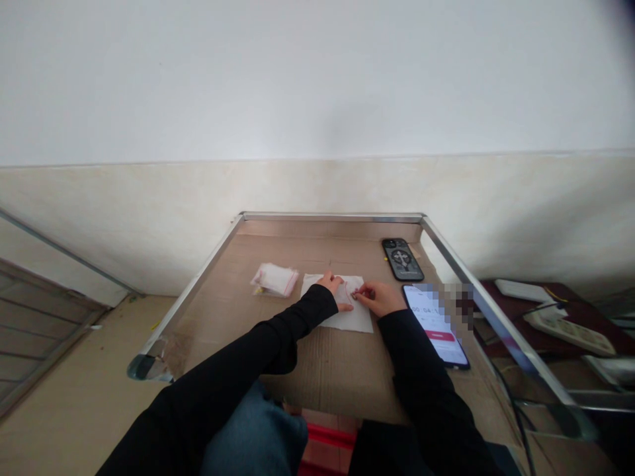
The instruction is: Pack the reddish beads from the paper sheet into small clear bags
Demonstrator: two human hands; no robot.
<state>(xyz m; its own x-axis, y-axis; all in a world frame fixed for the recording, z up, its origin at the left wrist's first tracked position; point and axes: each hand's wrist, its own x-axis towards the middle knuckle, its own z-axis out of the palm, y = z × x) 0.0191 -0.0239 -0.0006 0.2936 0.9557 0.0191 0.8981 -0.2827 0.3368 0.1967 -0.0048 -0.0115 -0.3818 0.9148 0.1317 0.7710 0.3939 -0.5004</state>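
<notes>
Two hands work on a light, soft white sheet, best held flat: the left hand presses with fingers together, the right hand pinches something tiny.

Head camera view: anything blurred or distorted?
In the head view, a pixelated patch covers the corner of the white-screened smartphone, a dark smudge blurs the top right corner, and the wide lens splays the silver metal table frame.
</notes>
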